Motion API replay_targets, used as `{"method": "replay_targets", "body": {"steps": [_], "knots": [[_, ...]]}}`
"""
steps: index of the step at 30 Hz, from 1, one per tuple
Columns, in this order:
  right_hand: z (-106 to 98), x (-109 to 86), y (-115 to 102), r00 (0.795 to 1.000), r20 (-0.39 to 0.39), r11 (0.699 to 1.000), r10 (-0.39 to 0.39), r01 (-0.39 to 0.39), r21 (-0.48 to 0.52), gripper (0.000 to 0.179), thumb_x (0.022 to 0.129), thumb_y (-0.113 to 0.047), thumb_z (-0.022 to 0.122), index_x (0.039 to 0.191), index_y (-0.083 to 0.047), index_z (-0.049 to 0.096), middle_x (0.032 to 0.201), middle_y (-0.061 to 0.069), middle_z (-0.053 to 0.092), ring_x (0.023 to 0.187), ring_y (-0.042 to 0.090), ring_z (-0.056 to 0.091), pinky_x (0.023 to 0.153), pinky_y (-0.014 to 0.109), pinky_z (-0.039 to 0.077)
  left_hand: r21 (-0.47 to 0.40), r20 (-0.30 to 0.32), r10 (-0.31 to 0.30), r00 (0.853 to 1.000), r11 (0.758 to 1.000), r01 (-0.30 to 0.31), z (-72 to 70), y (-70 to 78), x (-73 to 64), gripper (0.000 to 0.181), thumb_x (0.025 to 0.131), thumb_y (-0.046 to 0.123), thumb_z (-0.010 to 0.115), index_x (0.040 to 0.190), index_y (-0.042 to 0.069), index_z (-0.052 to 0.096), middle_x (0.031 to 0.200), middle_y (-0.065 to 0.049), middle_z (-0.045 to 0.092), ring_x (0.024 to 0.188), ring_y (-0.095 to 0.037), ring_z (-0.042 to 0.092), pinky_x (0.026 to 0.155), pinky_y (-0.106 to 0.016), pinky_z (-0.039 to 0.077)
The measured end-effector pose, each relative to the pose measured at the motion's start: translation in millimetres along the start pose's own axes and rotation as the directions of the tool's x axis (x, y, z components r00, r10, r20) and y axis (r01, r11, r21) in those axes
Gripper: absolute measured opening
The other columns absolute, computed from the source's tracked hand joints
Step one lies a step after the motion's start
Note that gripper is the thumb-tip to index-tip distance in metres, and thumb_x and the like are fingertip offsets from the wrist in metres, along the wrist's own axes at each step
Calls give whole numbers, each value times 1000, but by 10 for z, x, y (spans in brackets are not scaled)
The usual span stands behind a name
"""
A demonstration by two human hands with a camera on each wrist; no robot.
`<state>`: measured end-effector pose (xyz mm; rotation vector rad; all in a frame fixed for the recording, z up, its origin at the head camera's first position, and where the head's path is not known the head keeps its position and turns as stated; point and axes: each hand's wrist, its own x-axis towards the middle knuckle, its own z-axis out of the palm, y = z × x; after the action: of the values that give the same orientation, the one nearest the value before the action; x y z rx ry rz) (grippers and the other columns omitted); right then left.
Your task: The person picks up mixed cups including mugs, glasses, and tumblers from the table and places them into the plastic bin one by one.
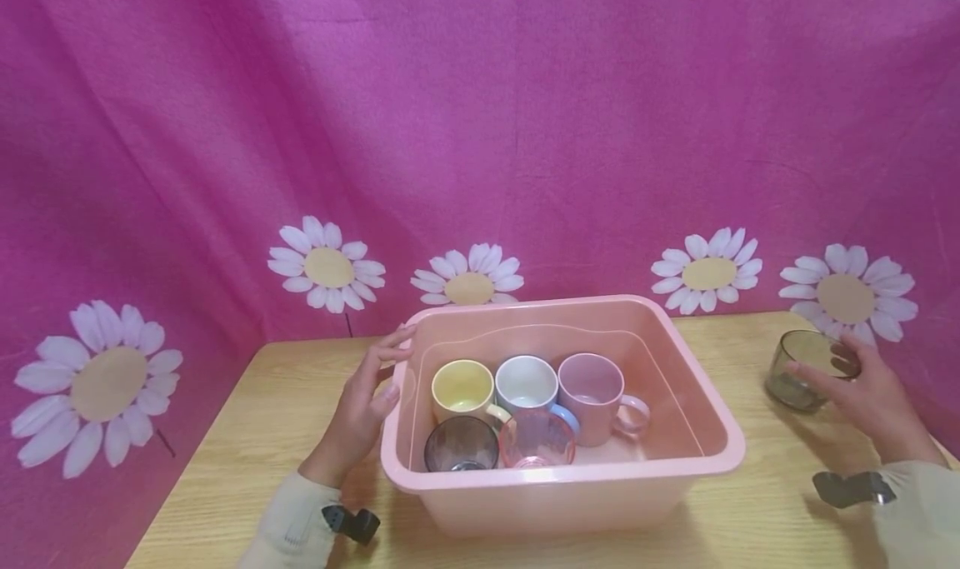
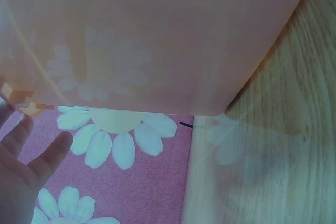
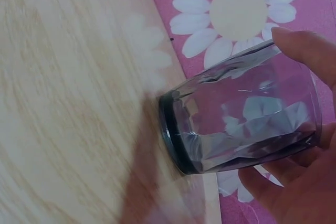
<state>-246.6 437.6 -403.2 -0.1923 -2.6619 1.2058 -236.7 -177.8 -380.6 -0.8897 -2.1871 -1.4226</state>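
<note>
Beside the left rim of a pink plastic tub (image 1: 562, 476) is my left hand (image 1: 356, 411), its fingertips touching the edge and its fingers loosely extended. Far to the right, my right hand (image 1: 870, 394) grips a smoky clear glass (image 1: 791, 377) by its sides near the mouth. In the right wrist view, the thumb lies on one side of this glass (image 3: 247, 124) and the fingers on the other. Within the tub stand a yellow mug (image 1: 450, 394), a white mug (image 1: 527, 377) with a blue handle, a mauve mug (image 1: 588, 415), a dark glass (image 1: 461, 446) and a pink glass (image 1: 537, 444).
The tub stands on a light wooden table (image 1: 277, 402). A magenta cloth (image 1: 480, 136) with large white daisies hangs behind the table and along its left side. Inside the tub, bare floor and wall show right of the mauve mug.
</note>
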Motion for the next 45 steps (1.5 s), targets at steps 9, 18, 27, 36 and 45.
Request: {"method": "replay_targets", "body": {"steps": [9, 18, 27, 36, 45], "knots": [[-34, 0, -42, 999, 15, 999, -37, 37, -30, 94, 88, -36, 68, 151, 2, 10, 145, 39, 28, 127, 58, 31, 64, 4, 37, 2, -2, -17, 1000, 1000, 17, 9, 29, 0, 38, 89, 15, 45, 125, 5, 47, 151, -4, 38, 142, -23, 30, 100, -60, 38], [-40, 1, -128, 999, 31, 997, -39, 41, -60, 99, 86, -39, 70, 152, 0, 8, 148, 36, 25, 127, 57, 31, 67, 21, 47, 2, 0, -20, 1000, 1000, 20, 21, 22, -9, 39, 88, 15, 45, 126, 3, 47, 151, -4, 38, 141, -23, 31, 100, -61, 38], [-46, -8, -310, 998, -10, 998, -61, 60, -33, 96, 87, -39, 69, 153, -3, 10, 149, 33, 27, 124, 54, 35, 79, 22, 43, -16, -9, -1, 1000, 1000, 1, 9, 31, 10, 39, 88, 13, 44, 125, 3, 47, 151, -5, 39, 142, -23, 29, 99, -60, 39], [-42, -29, -492, 989, -96, 993, -114, 113, -19, 93, 84, -33, 74, 153, -4, 19, 143, 33, 38, 97, 2, 44, 68, 4, 34, 3, -5, -25, 1000, 1000, 25, -2, 49, -4, 38, 88, 14, 45, 125, 3, 47, 151, -4, 38, 141, -22, 30, 100, -60, 39], [-54, -86, -715, 980, -155, 992, -123, 128, 19, 85, 83, -31, 75, 152, -19, 28, 148, 19, 38, 122, 7, 43, 72, -1, 33, 2, -3, -30, 1000, 1000, 30, 3, 20, -15, 38, 89, 15, 45, 125, 7, 48, 152, -2, 38, 141, -22, 31, 100, -59, 39]]}}
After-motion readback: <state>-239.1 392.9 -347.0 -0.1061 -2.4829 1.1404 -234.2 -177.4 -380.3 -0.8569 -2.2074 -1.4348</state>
